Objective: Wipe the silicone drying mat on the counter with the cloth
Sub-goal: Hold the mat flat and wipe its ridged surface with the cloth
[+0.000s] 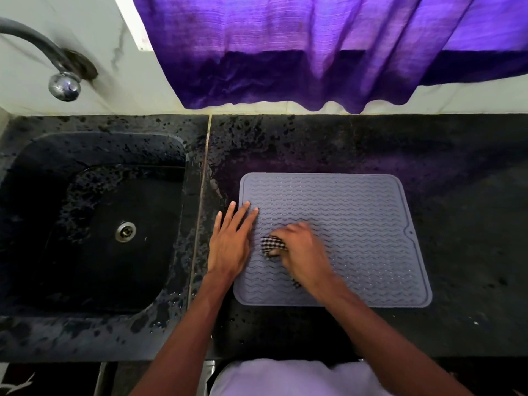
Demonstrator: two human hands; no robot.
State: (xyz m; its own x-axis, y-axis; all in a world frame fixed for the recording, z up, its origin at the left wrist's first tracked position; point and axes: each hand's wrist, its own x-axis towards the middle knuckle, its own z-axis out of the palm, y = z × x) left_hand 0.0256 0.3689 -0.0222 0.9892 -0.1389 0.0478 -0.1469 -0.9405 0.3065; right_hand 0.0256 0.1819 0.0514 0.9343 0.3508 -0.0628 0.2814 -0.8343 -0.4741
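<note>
– Both on the mat (pixel 357 224)?
– Yes. My left hand (pixel 231 247) lies flat and spread, pinning its left edge to the desk (pixel 457 167), I'd say against sliding; my right hand (pixel 303 252) clutches the bunched cloth (pixel 273 244) on it.

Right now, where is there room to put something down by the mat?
Bare counter lies right of the mat, and behind it up to the wall under the curtain. The mat's right half is bare too. Its left side is crowded: the left hand lies flat on its edge, and the right hand grips the cloth beside it.
</note>
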